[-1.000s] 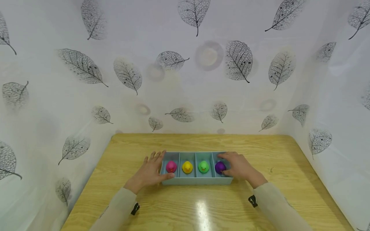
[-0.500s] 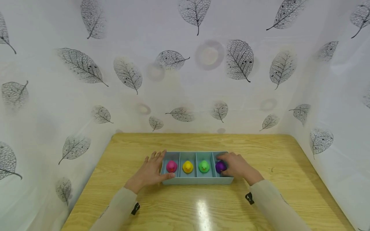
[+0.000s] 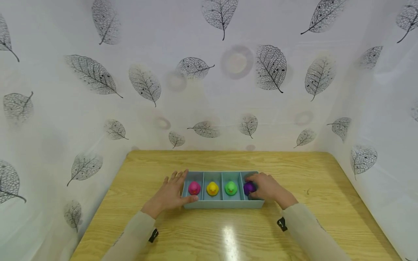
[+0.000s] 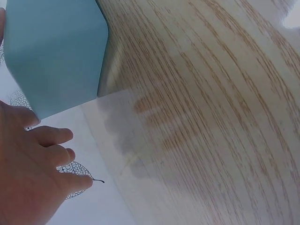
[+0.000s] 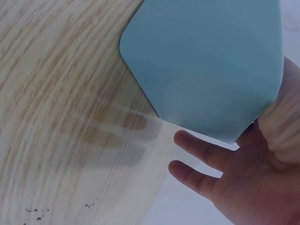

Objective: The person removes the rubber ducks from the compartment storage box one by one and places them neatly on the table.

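A light blue tray (image 3: 223, 204) with compartments in a row stands on the table. In them sit a pink toy duck (image 3: 194, 188), a yellow toy duck (image 3: 212, 189), a green toy duck (image 3: 230, 188) and, at the right end, a purple toy duck (image 3: 249, 188). My left hand (image 3: 168, 194) spans the tray's left end, fingers spread, index finger at the back corner and thumb over the front rim. My right hand (image 3: 269, 188) reaches over the right end, its thumb and index finger around the purple duck, partly hiding it. Both wrist views show the tray's outer end walls (image 4: 56, 56).
The wooden table (image 3: 196, 235) extends around the tray, with its far edge behind. White cloth (image 3: 209, 98) printed with leaves surrounds the table at the back and sides. A bright reflection lies on the tabletop in front of the tray.
My right hand has moved slightly left and closed in further on the purple duck, covering more of it. The left hand, the tray and the other ducks look unchanged.
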### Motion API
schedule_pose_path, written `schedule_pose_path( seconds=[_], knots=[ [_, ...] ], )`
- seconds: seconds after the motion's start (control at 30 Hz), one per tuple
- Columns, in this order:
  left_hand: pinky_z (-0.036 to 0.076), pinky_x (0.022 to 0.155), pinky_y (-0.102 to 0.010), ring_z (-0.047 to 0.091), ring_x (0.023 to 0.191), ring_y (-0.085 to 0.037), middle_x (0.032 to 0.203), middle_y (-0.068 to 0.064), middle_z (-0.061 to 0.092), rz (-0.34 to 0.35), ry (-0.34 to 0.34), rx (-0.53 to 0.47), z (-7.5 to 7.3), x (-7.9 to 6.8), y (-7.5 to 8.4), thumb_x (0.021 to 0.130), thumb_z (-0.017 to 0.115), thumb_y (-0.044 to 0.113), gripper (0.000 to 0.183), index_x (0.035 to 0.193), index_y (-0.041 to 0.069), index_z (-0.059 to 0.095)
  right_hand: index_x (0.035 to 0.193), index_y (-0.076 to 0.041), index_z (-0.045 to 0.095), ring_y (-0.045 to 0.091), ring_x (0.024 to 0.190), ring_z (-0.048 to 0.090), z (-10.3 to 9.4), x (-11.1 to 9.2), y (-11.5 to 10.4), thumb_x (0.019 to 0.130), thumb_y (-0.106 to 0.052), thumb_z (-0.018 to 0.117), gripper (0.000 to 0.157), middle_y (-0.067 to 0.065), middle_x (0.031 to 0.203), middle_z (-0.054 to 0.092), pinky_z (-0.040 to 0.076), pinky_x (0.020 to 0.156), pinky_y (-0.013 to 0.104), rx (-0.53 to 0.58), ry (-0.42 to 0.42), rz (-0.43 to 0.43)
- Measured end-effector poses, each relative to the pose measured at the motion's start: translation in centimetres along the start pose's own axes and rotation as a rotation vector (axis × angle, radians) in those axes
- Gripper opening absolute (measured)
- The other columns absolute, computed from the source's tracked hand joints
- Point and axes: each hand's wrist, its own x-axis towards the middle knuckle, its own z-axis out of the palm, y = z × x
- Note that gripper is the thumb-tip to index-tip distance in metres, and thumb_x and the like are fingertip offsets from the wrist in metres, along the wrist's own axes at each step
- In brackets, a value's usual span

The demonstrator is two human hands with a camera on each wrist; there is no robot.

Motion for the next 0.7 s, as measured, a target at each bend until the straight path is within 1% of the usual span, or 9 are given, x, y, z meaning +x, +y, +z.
schedule_pose_path(
  seconds=[0.17, 0.3, 0.47, 0.63, 0.7],
  knots=[
    [0.013, 0.126, -0.074, 0.018, 0.160, -0.051, 0.171, -0.025, 0.027, -0.001, -0.001, 0.011, 0.06, 0.00, -0.10, 0.091, 0.063, 0.076, 0.115, 0.170, 0.009, 0.013, 0.127, -0.002, 0.073, 0.038, 0.109, 0.070, 0.13, 0.11, 0.13, 0.078, -0.021, 0.090, 0.055, 0.016, 0.123, 0.076, 0.057, 0.094, 0.057, 0.022, 0.017, 0.001],
    [0.013, 0.126, -0.075, 0.018, 0.160, -0.052, 0.171, -0.025, 0.028, 0.008, 0.001, -0.003, 0.13, 0.09, -0.07, 0.090, 0.063, 0.076, 0.116, 0.170, 0.008, 0.014, 0.128, -0.003, 0.073, 0.035, 0.107, 0.069, 0.22, 0.07, 0.20, 0.080, -0.022, 0.090, 0.055, 0.015, 0.122, 0.076, 0.058, 0.092, 0.055, 0.025, 0.031, 0.012],
    [0.015, 0.126, -0.075, 0.019, 0.160, -0.052, 0.172, -0.024, 0.028, 0.021, 0.009, -0.001, 0.08, 0.19, 0.01, 0.089, 0.065, 0.076, 0.117, 0.169, 0.005, 0.017, 0.129, -0.003, 0.073, 0.034, 0.111, 0.066, 0.23, -0.14, 0.23, 0.081, -0.022, 0.089, 0.055, 0.013, 0.125, 0.075, 0.057, 0.094, 0.054, 0.020, 0.063, 0.012],
    [0.016, 0.125, -0.075, 0.021, 0.159, -0.051, 0.172, -0.023, 0.029, 0.026, 0.016, 0.012, -0.07, 0.22, 0.07, 0.088, 0.065, 0.077, 0.118, 0.169, 0.004, 0.018, 0.127, -0.004, 0.074, 0.038, 0.116, 0.066, -0.09, -0.39, 0.26, 0.079, -0.023, 0.088, 0.054, 0.013, 0.124, 0.076, 0.055, 0.097, 0.059, -0.008, 0.110, -0.027],
    [0.016, 0.126, -0.075, 0.020, 0.160, -0.051, 0.172, -0.023, 0.029, 0.024, 0.015, 0.008, -0.08, 0.19, 0.08, 0.088, 0.065, 0.077, 0.119, 0.169, 0.005, 0.018, 0.126, -0.004, 0.074, 0.043, 0.122, 0.064, -0.39, -0.54, 0.26, 0.079, -0.022, 0.088, 0.053, 0.014, 0.124, 0.075, 0.052, 0.102, 0.064, -0.009, 0.125, -0.039]
  ],
)
